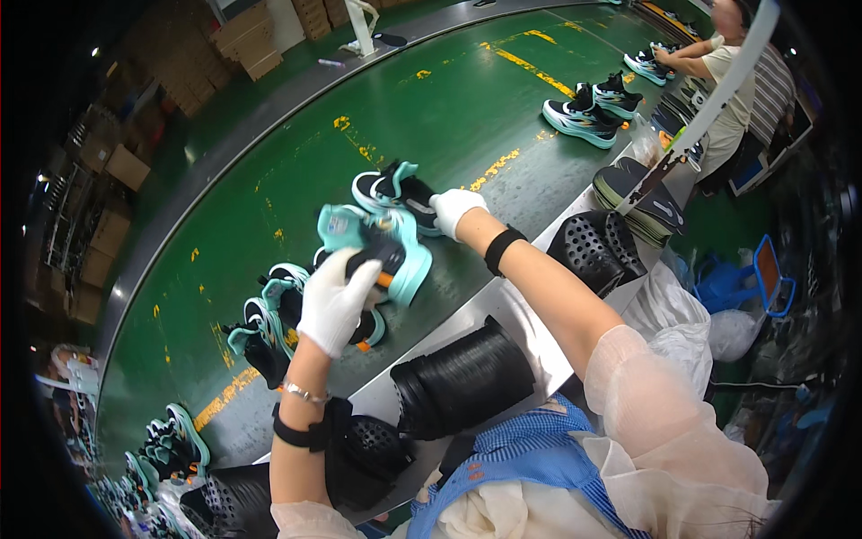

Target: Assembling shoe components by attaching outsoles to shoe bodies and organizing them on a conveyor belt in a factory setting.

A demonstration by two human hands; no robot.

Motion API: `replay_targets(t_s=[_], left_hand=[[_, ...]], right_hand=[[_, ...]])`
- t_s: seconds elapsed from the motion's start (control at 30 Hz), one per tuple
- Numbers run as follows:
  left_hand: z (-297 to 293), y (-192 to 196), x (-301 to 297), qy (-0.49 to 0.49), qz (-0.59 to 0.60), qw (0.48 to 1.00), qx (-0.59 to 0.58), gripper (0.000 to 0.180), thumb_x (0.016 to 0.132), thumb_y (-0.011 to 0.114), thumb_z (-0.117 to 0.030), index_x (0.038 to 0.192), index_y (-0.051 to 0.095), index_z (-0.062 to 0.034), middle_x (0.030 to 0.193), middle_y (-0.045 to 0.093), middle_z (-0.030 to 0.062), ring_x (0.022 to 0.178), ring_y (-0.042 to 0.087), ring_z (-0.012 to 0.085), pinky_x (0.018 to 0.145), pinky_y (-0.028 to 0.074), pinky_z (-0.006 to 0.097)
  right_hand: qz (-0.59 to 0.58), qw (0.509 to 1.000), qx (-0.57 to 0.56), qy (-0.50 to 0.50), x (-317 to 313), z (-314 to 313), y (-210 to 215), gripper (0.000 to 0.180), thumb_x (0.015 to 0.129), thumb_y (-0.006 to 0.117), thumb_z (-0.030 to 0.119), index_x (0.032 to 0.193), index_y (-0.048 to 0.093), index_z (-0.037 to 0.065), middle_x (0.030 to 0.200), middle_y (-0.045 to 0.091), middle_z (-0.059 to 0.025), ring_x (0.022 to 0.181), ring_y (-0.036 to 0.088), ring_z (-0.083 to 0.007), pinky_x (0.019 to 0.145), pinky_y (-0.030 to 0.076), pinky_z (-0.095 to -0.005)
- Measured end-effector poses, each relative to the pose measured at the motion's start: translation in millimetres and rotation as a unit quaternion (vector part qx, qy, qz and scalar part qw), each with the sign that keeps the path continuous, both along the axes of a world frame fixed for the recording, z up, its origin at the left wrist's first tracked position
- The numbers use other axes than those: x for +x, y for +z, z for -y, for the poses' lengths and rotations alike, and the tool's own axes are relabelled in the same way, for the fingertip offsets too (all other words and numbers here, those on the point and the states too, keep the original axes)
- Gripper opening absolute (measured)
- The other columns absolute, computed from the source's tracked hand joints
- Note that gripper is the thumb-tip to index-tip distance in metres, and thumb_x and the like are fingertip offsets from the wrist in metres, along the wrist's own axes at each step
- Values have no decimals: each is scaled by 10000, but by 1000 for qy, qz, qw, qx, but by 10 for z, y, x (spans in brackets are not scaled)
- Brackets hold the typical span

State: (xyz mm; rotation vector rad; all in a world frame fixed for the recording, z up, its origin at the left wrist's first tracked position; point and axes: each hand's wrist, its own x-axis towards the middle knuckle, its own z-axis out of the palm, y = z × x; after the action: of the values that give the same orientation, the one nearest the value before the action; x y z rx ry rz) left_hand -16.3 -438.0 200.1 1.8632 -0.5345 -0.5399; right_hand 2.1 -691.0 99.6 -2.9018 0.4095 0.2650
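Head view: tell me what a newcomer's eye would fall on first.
Probably the green surface, sweeping across the middle. Over its near side, the gloved left hand holds a mint shoe, and the gloved right hand touches another shoe beyond. Lower centre, a ridged black bundle.

White gloves, black wristbands, pale sleeves, blue apron.

Beyond the right hand, the green bench lay open toward its far edge. Clustered sneakers crowded beside the left hand; a sneaker pair and slanting post obstructed the far right, and a black cylinder lay along the near edge.
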Motion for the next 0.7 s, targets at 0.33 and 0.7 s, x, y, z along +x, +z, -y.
replay_targets(t_s=[0.33,0.7], left_hand=[[454,-840,236,-31,262,952,155,452,820,647,-277,1210,585,-55,1183,575,179,1084,573,349,946,461,368],[285,-839,-1125,-268,344,892,116,530,778,692,-327,1230,576,-78,1278,523,187,1176,489,374,1009,389,449]], right_hand=[[48,997,-47,-31,-310,-129,373,251,844,604,246,1016,645,68,958,700,-140,903,686,-303,744,542,-416],[26,971,233,53,-2356,-276,-53,346,907,498,410,1122,668,199,821,694,-122,710,683,-261,688,549,-376]])
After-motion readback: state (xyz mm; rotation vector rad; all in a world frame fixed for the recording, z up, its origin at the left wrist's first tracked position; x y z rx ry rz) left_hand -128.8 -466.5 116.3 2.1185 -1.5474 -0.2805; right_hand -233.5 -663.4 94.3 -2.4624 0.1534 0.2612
